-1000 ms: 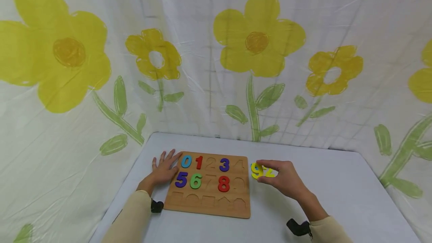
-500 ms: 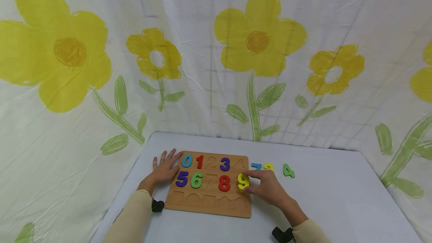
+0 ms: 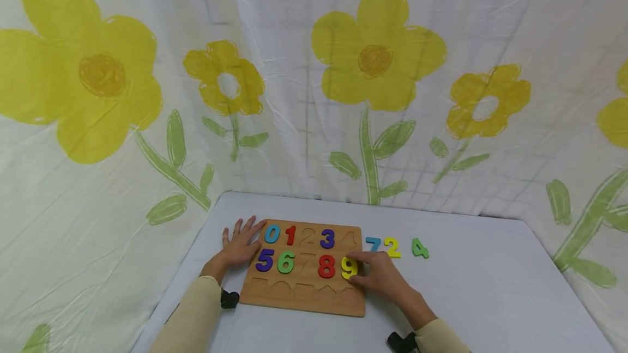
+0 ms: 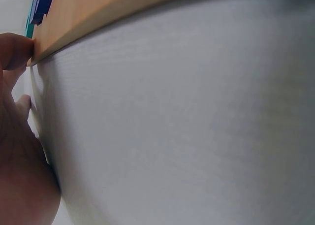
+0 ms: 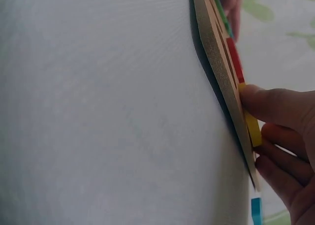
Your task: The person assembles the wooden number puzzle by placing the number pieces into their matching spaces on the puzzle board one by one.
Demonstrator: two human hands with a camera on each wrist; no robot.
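A wooden number puzzle board (image 3: pixel 304 303) lies on the white table. My left hand (image 3: pixel 240 247) rests beside its left edge with fingers spread, thumb touching the board; in the left wrist view the thumb (image 4: pixel 17 50) meets the wooden edge. My right hand (image 3: pixel 385 277) pinches a yellow number 9 (image 3: pixel 349 267) between thumb and fingers over the board's right end, right of the red 8 (image 3: pixel 326 266). In the right wrist view the yellow 9 (image 5: pixel 253 124) lies against the board; whether it sits fully in its recess I cannot tell.
Right of the board lie a blue 7 (image 3: pixel 373 243), a yellow 2 (image 3: pixel 392 247) and a green 4 (image 3: pixel 420 248). On the board sit several other numbers, among them a blue 0 (image 3: pixel 272 233) and a green 6 (image 3: pixel 286 262). A flowered curtain (image 3: pixel 294 146) hangs behind.
My right hand has carried the yellow 9 left from beside the board onto its right end, uncovering the blue 7, yellow 2 and green 4. The left hand has stayed put.
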